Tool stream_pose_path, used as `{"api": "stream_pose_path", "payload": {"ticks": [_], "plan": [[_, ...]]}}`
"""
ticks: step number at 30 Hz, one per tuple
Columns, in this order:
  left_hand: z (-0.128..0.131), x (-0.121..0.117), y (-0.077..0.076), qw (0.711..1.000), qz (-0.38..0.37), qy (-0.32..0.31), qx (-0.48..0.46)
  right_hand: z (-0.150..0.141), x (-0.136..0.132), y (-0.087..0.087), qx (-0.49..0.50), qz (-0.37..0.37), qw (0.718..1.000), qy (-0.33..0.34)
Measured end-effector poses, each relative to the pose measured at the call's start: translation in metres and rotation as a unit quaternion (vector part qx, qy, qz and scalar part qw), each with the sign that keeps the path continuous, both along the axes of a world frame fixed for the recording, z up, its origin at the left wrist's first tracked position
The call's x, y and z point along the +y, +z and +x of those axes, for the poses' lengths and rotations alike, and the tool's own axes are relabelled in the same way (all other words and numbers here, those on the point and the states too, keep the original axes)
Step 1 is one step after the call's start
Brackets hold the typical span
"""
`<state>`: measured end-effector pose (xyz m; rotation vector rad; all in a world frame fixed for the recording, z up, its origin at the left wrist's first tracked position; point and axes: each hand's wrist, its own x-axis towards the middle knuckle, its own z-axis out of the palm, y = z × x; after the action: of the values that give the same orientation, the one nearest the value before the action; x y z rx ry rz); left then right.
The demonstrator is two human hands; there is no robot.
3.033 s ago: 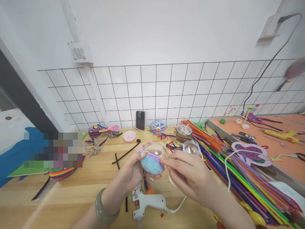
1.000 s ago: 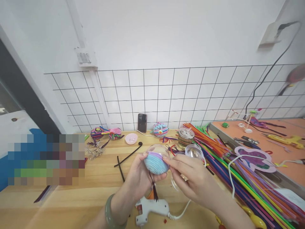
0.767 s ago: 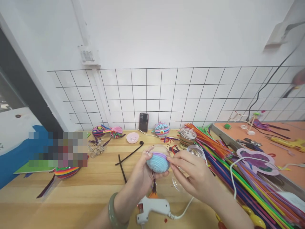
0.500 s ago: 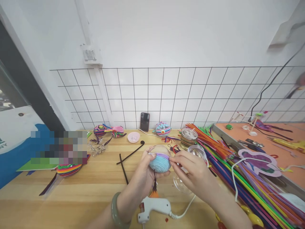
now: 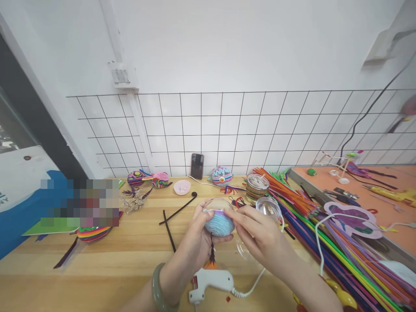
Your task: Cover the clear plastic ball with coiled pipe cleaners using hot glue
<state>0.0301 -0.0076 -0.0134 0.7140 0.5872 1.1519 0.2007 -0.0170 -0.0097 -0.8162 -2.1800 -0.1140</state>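
My left hand (image 5: 195,236) is wrapped round a clear plastic ball (image 5: 218,203), its thumb on the near side. Light blue pipe cleaner (image 5: 219,226) coils over the ball's lower half. Above the blue runs a purple pipe cleaner (image 5: 219,212), partly under my left thumb. The fingertips of my right hand (image 5: 261,234) are pinched together at the purple strand, against the ball's right side. A dark tassel (image 5: 212,253) hangs below the ball. Just under my hands, a white glue gun (image 5: 216,279) lies on the table.
A bundle of coloured pipe cleaners (image 5: 344,260) spreads along the right. Clear plastic half-shells (image 5: 269,207) and a lidded cup (image 5: 257,188) stand beyond my right hand. Black pipe cleaners (image 5: 168,229) lie left of centre. A phone (image 5: 197,166) leans on the wall behind a pink dish (image 5: 182,187).
My right fingertips have moved left along the purple pipe cleaner and now press closer against the ball. My left hand keeps its hold on the ball.
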Motion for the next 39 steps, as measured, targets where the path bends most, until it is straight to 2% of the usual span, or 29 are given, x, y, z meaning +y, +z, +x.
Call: {"api": "stream_pose_path", "payload": {"ticks": [9,15,20,26,30,34,39], "plan": [[-0.001,0.000,-0.001,1.000,0.008,-0.009,-0.005,0.000,-0.001,0.002,0.018,0.022,0.999,0.030],[-0.001,0.002,-0.002,1.000,0.011,-0.015,-0.017,-0.001,-0.003,0.003,0.030,0.007,0.999,0.034],[-0.002,0.003,-0.001,0.999,-0.001,-0.027,-0.042,-0.005,-0.005,0.003,0.081,-0.038,0.995,0.055],[-0.002,0.003,-0.001,0.995,-0.052,-0.056,-0.070,-0.006,-0.007,0.008,0.152,-0.077,0.984,0.049],[-0.002,0.005,-0.003,0.992,-0.068,-0.068,-0.079,-0.005,-0.006,0.013,0.172,-0.134,0.975,0.047],[-0.001,0.006,-0.003,0.990,-0.087,-0.074,-0.086,0.000,-0.005,0.017,0.176,-0.180,0.966,0.058],[-0.002,0.006,-0.002,0.985,-0.111,-0.089,-0.097,0.007,-0.003,0.018,0.130,-0.187,0.972,0.056]]}}
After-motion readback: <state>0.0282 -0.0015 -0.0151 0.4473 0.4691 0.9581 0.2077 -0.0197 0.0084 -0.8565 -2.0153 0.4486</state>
